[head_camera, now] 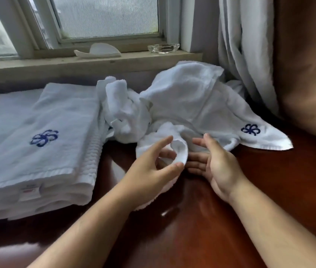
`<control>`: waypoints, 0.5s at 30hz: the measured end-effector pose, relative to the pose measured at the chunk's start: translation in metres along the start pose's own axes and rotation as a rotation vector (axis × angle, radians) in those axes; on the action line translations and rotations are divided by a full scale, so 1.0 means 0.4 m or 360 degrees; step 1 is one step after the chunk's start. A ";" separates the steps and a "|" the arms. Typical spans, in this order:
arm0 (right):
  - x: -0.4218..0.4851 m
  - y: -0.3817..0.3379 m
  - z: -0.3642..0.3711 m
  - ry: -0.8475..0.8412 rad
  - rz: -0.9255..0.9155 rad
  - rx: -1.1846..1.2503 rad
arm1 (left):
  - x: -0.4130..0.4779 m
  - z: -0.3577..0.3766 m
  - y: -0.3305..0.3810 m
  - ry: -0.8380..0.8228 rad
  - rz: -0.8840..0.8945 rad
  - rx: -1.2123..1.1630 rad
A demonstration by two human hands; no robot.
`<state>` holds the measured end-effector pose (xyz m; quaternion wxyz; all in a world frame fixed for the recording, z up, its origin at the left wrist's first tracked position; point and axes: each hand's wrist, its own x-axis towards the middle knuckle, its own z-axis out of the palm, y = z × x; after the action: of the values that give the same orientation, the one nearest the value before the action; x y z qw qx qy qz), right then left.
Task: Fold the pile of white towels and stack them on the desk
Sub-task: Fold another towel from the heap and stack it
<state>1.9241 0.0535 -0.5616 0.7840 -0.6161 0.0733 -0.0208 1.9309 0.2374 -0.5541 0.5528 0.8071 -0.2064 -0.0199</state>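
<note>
up top, a window (104,16) with frosted panes in a pale frame, grey daylight coming through. below it runs a stone-coloured windowsill (56,63), and on it a white shell-shaped piece (99,51) lies flat, left of centre. further right on the same sill sits a clear glass ashtray (164,48), well apart from the shell. at the right, a white curtain (246,45) hangs in folds, a brown padded panel (308,64) just beside it.
</note>
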 end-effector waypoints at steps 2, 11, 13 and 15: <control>-0.002 -0.004 -0.005 -0.0023 0.0013 0.0013 | 0.006 -0.015 0.000 0.0084 -0.0114 -0.0110; -0.040 0.017 0.044 -0.0083 -0.0280 -0.0423 | 0.001 -0.044 -0.028 0.0303 -0.0107 0.0778; -0.036 0.019 0.043 -0.0057 -0.0279 -0.0433 | 0.003 -0.046 -0.038 0.0284 -0.0128 0.0826; -0.031 0.016 0.038 -0.0020 -0.0255 -0.0396 | 0.003 -0.040 -0.044 0.0342 -0.0090 0.0934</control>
<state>1.9137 0.0710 -0.5633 0.6979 -0.7125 0.0210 -0.0702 1.9414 0.2563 -0.5634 0.3143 0.9350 -0.1213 0.1106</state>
